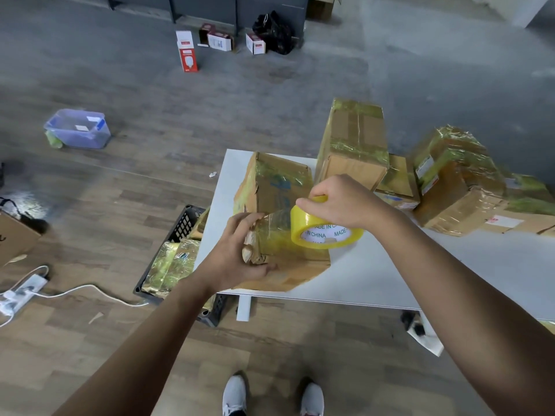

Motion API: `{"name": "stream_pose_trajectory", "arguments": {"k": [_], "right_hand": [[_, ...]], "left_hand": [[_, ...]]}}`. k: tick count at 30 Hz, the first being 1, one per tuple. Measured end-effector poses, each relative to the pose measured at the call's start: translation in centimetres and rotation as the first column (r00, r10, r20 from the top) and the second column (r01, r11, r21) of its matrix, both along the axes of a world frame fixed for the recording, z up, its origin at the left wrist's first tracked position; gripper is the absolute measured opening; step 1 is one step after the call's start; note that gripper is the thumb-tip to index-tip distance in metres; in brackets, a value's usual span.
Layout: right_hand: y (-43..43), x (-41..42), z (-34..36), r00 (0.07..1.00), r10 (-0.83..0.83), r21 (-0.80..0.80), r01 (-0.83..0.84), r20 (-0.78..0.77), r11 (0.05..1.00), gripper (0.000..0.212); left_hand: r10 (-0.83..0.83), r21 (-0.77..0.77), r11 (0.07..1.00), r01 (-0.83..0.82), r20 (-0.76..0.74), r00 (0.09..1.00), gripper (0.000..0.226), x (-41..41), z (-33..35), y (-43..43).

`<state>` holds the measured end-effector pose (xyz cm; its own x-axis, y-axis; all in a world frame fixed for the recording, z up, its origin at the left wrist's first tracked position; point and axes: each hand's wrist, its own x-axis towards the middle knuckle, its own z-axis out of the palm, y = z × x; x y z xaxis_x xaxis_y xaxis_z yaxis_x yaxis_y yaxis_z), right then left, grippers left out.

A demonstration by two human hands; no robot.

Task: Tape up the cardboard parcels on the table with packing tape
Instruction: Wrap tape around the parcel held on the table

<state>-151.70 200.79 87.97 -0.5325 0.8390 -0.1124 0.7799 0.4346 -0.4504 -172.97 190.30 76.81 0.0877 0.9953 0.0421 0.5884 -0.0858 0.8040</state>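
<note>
One roll of yellow packing tape (324, 232) is gripped from above by the right hand (345, 202), touching one cardboard parcel (279, 187) at the table's (375, 274) left end. The left hand (237, 250) clasps that parcel's torn near corner. At least four more taped parcels (354, 139) stand behind and to the right. One black crate (183, 226) sits on the floor.

Left hand (237, 250): arm outstretched, fingers curled round parcel (276, 187) near end.
Right hand (342, 202): palm down, gripping tape roll (324, 232).
</note>
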Motion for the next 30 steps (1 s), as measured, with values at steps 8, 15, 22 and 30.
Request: {"name": "stream_pose_trajectory", "arguments": {"k": [8,15,22,30], "right_hand": [[0.5,-1.5,0.1,0.997,0.047,-0.062,-0.050,-0.053,0.997,0.050],[-0.1,-1.8,-0.1,0.991,0.022,-0.088,-0.034,-0.129,0.996,0.060],[-1.4,-2.3,0.2,0.999,-0.041,-0.015,0.041,0.018,0.999,0.060],[-0.2,-0.8,0.3,0.997,-0.065,0.026,0.064,0.050,0.998,0.055]], "left_hand": [[-0.044,0.037,0.997,0.069,-0.466,0.884,0.130,1.8,2.3,1.3],[-0.053,0.027,0.996,0.081,-0.547,0.835,0.132,0.6,0.4,1.3],[-0.055,0.008,0.997,0.075,-0.602,0.797,0.127,-0.5,0.2,1.2],[-0.080,-0.044,0.997,0.068,-0.656,0.750,0.125,-1.2,0.1,1.1]]}}
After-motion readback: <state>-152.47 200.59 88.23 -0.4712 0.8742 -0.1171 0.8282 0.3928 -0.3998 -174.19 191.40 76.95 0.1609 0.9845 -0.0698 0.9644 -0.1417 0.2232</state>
